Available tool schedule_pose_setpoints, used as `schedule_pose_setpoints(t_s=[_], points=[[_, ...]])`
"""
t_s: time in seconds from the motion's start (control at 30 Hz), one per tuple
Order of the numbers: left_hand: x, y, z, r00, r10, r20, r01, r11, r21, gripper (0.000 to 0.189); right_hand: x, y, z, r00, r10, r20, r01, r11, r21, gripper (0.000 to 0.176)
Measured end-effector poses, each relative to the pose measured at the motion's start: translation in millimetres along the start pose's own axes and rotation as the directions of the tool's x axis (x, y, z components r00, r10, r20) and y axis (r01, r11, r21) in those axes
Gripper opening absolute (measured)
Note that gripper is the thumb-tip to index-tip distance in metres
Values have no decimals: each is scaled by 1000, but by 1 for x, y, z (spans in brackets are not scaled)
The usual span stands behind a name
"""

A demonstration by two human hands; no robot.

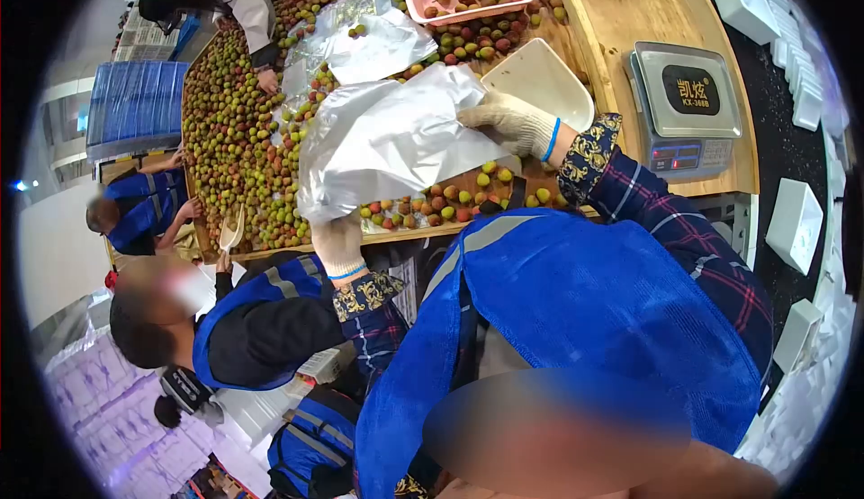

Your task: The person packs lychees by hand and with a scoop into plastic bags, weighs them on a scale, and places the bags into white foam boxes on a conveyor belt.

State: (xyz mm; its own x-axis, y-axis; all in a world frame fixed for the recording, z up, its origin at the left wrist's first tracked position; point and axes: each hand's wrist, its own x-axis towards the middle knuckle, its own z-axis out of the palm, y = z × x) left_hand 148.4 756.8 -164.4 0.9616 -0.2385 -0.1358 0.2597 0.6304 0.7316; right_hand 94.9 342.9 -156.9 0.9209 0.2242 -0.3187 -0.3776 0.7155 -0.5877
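Blue vest cloth (612, 292) filled the near foreground, and just beyond it the person's two gloved hands spread a thin plastic bag (387, 143) over the fruit (450, 192) on the worktop (585, 17). The left hand (337, 247) had its fingers closed on the near left corner, where folds of film hid the exact pinch. The right hand (515, 125) had its fingers drawn nearly together on the far right edge, beside a white tray (544, 76) that sat just past the knuckles

Film this slack called for a light pinch at the very rim, with the two hands drawn apart evenly, so that neither edge slid out of the knitted gloves. A little tension would have smoothed the middle; too hard a pull, I judged, could have stretched or split it. Rubbing the edge between thumb and forefinger would have helped to part any layers that clung, and raising it slightly would have spared it from catching on the fruit

As for its looks, the bag was pale, silvery and half see-through, with bright glints along its creases. It lay broad and rumpled, sagging between the hands, its left side hanging in loose folds. Whether its mouth was open I could not tell
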Motion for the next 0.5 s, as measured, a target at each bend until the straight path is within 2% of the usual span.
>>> schedule_pose_setpoints(t_s=[0.03, 0.07, 0.1, 0.13, 0.17, 0.2, 0.23, 0.27, 0.3, 0.33, 0.37, 0.4, 0.43, 0.5], points=[[-1, -3, -11, 998, -59, 8, 59, 994, -88, 54, -1, -4, -1, 1000, -4, -1, 4, 1000, -1, 26], [-5, -6, 2, 997, -69, -44, 66, 996, -55, 51, -1, -10, -3, 999, -15, -41, 4, 971, -239, 29], [-2, -9, -2, 997, -68, -42, 66, 996, -56, 51, -2, -16, -5, 996, -35, -78, -5, 886, -464, 33], [3, -15, -11, 972, -105, -209, 105, 994, -11, 47, -2, -21, -6, 995, -40, -93, -25, 798, -602, 43], [5, -17, -13, 919, -130, -373, 151, 988, 27, 44, -4, -22, -5, 995, -39, -94, -26, 798, -602, 43], [0, -20, -12, 905, -65, -421, 155, 971, 184, 42, -15, -33, 12, 991, -61, -116, -31, 750, -661, 44], [-5, -25, 5, 904, -64, -423, 154, 971, 183, 42, -25, -43, 26, 987, -84, -134, -38, 697, -716, 46], [-11, -30, 40, 837, 255, -485, 45, 850, 525, 39, -31, -49, 31, 996, -18, -85, -45, 725, -687, 46], [-17, -35, 75, 718, 557, -417, 3, 597, 802, 37, -34, -48, 36, 996, -17, -82, -44, 725, -688, 46], [-22, -40, 101, 706, 637, -309, -84, 509, 857, 34, -36, -45, 41, 998, -14, -53, -26, 740, -672, 45], [-23, -47, 117, 721, 650, -241, -147, 484, 863, 32, -38, -43, 46, 1000, -5, -24, -12, 754, -657, 44], [-27, -47, 139, 829, 543, -137, -154, 456, 877, 32, -44, -54, 54, 988, 128, -85, -149, 661, -735, 41], [-30, -48, 157, 907, 420, -31, -168, 429, 887, 33, -37, -40, 51, 987, 141, -76, -151, 654, -741, 41], [-25, -60, 169, 972, 156, 174, -224, 416, 881, 34, -16, 8, 33, 986, -115, 120, 166, 706, -688, 39]])
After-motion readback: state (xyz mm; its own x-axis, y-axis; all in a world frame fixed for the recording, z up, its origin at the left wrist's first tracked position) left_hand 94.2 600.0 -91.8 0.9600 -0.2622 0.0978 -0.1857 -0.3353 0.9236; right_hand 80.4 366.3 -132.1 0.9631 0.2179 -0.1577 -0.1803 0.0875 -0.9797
